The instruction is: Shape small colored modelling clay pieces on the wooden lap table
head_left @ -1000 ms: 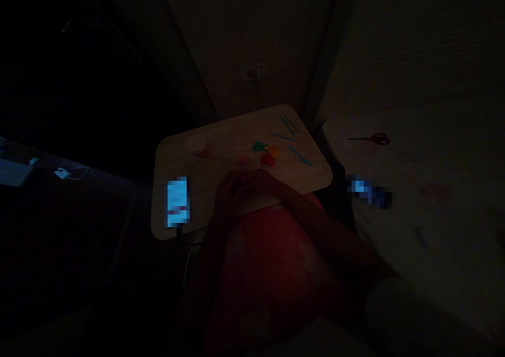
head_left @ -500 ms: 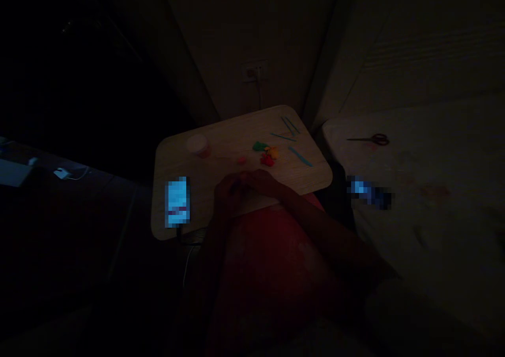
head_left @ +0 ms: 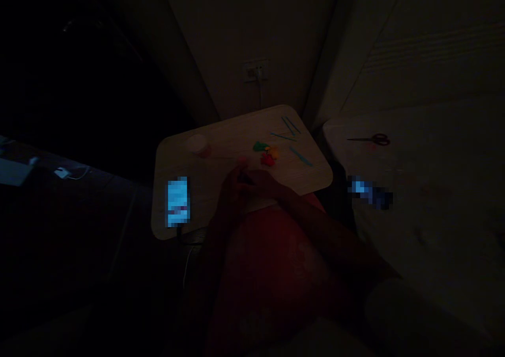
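Observation:
In the dim light my left hand [head_left: 232, 184] and my right hand [head_left: 263, 182] meet above the front part of the small wooden table [head_left: 213, 175]. Their fingers are bent and pressed together; whatever is between them is too dark to make out. Just beyond the left fingertips lies a small pink lump [head_left: 242, 160], partly covered by them. Farther right sit soft clay-like lumps touching one another: a green lump [head_left: 260, 146], an orange-yellow lump [head_left: 273, 152] and a red lump [head_left: 268, 160].
A pale tub [head_left: 198, 144] stands at the table's back left, a lit phone [head_left: 177, 202] nearer. Several thin blue sticks and a wider blue tool [head_left: 301, 156] lie at right. On the pale surface beside are scissors [head_left: 379, 139] and a blurred-out device [head_left: 370, 192].
My left hand has shifted slightly up and to the right, its fingers now raised near the pink lump. An orange-red spot between the hands no longer shows.

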A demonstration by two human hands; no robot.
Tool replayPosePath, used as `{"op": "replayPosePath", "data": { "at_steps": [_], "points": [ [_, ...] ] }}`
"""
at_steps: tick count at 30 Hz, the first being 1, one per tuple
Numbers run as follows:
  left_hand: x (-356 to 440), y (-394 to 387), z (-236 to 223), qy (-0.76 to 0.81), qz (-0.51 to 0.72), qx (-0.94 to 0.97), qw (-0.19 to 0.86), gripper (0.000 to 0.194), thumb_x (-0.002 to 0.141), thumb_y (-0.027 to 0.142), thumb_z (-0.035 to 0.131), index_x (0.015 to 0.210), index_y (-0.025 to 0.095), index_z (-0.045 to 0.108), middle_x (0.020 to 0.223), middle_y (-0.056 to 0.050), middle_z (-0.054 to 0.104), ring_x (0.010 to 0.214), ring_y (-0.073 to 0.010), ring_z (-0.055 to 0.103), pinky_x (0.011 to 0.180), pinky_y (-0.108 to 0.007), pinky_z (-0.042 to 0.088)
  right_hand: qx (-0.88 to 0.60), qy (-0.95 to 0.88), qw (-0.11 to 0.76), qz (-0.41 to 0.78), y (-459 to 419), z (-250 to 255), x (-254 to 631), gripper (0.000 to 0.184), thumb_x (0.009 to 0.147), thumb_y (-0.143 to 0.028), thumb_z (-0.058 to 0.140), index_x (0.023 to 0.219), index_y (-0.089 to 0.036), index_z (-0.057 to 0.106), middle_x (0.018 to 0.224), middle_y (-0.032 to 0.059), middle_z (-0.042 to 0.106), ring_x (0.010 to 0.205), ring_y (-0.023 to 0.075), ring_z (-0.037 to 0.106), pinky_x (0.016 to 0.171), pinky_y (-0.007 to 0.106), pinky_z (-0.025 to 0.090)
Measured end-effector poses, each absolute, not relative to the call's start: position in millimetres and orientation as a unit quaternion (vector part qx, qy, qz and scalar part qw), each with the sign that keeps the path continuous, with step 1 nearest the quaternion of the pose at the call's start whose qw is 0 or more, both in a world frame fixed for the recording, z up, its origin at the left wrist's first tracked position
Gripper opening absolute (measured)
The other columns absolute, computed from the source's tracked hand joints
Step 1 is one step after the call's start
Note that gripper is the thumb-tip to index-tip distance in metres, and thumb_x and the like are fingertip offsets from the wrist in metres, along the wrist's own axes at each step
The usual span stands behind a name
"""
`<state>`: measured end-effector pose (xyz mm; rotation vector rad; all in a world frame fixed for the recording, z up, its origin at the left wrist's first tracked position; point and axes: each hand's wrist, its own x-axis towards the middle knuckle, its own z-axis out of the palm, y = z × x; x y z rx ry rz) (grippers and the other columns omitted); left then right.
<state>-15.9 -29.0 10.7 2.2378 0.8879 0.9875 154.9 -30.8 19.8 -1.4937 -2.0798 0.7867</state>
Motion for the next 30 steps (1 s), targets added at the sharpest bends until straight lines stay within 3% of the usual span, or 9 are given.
{"op": "replayPosePath", "data": {
  "at_steps": [5,12,19,30],
  "points": [
    [-15.5,-30.5,12.7,0.322,0.371,0.818,0.299,0.063,0.104,0.042,0.053,0.161,0.020,0.037,0.160,-0.020,0.047,0.150,-0.0315,0.046,0.125,-0.055,0.038,-0.545,-0.759,0.215,0.284,-32.4,25.4,153.4,0.051,0.100,-0.063,0.056,0.098,-0.014,0.072,0.090,0.0071,0.072,0.076,0.0160,0.056,0.067,0.028,0.029],
    [-15.6,-33.4,21.6,0.310,0.380,0.797,0.352,0.068,0.099,0.035,0.062,0.161,0.024,0.035,0.163,-0.018,0.043,0.150,-0.0303,0.046,0.127,-0.053,0.037,-0.538,-0.729,0.273,0.324,-33.6,22.1,154.3,0.048,0.107,-0.054,0.045,0.101,-0.015,0.074,0.092,0.0068,0.074,0.080,0.0167,0.060,0.071,0.027,0.035],
    [-17.7,-29.8,22.3,0.327,0.402,0.798,0.308,0.044,0.101,0.039,0.062,0.141,0.023,0.057,0.138,-0.015,0.063,0.130,-0.0288,0.061,0.114,-0.051,0.049,-0.520,-0.724,0.287,0.351,-29.1,13.4,158.6,0.039,0.105,-0.047,0.053,0.097,-0.014,0.073,0.093,0.0065,0.074,0.082,0.0169,0.062,0.073,0.027,0.038],
    [-19.6,-25.8,18.0,0.302,0.406,0.811,0.292,0.046,0.100,0.043,0.064,0.141,0.024,0.060,0.136,-0.014,0.065,0.126,-0.0286,0.063,0.111,-0.051,0.051,-0.471,-0.699,0.324,0.429,-28.5,8.5,163.2,0.044,0.104,-0.050,0.053,0.084,-0.015,0.072,0.083,0.0045,0.072,0.077,0.0164,0.062,0.074,0.028,0.043]
  ]
}}
